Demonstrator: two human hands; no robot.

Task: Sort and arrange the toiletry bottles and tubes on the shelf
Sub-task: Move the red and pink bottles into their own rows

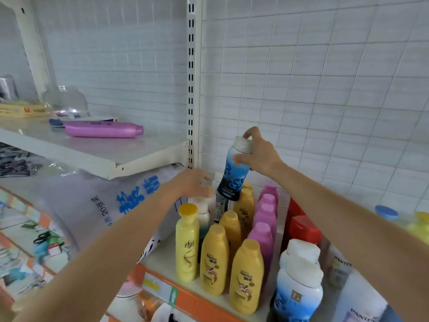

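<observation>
My right hand (258,153) grips a blue-and-black bottle (233,176) by its white cap and holds it tilted in the air above the back of the shelf (160,259). My left hand (193,182) reaches to the back left and touches the top of a white bottle (204,206), fingers curved over it. On the shelf stand rows of yellow-orange bottles (214,259), a pale yellow bottle (186,242), pink bottles (264,219), red boxes (301,226) and blue-white bottles (298,291) at the front right.
A pink bottle (103,129) lies on its side on the upper left shelf (92,154), beside boxes and plastic wrap. A large clear bag with blue print (120,201) leans at the left of the bottles. A white grid panel (313,77) backs the shelf.
</observation>
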